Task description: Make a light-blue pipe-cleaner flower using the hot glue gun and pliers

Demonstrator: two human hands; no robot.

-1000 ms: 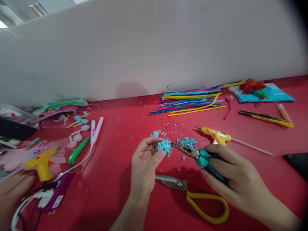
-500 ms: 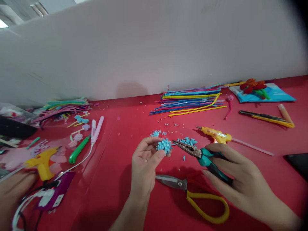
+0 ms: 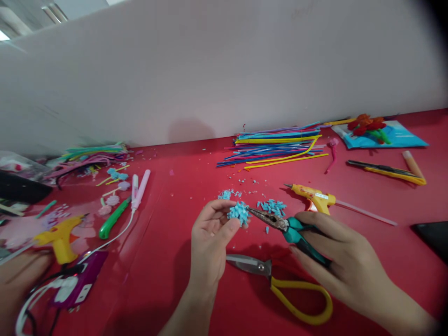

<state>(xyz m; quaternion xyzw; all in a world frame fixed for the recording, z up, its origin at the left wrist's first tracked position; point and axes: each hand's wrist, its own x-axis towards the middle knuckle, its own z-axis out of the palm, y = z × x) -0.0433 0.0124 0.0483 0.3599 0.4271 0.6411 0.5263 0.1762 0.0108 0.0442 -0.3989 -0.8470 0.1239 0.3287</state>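
Between the thumb and fingers of my left hand (image 3: pixel 215 233) is a spiky light-blue ball (image 3: pixel 239 213) made of many small pieces. My right hand (image 3: pixel 345 259) grips a pair of needle-nose pliers (image 3: pixel 294 229) with teal and black handles. The plier tips are at the right side of the ball; whether they pinch a piece is too small to tell. Just behind lies a pile of cut blue pieces (image 3: pixel 273 207), with finer blue bits (image 3: pixel 227 194) to its left. Large scissors (image 3: pixel 257 266) with yellow handles rest on the table under my hands.
A yellow glue gun (image 3: pixel 317 196) lies right of the pile. Bundled pipe cleaners (image 3: pixel 276 144) are near the wall. On the left are a pink hot tool (image 3: pixel 142 190), a green-handled cutter (image 3: pixel 115 218), a purple power strip (image 3: pixel 87 280) and another person's hand (image 3: pixel 26 270) by a second glue gun (image 3: pixel 61 238).
My right hand has moved slightly left, bringing the plier tips up to the blue ball. My left hand and the ball have stayed almost in place.
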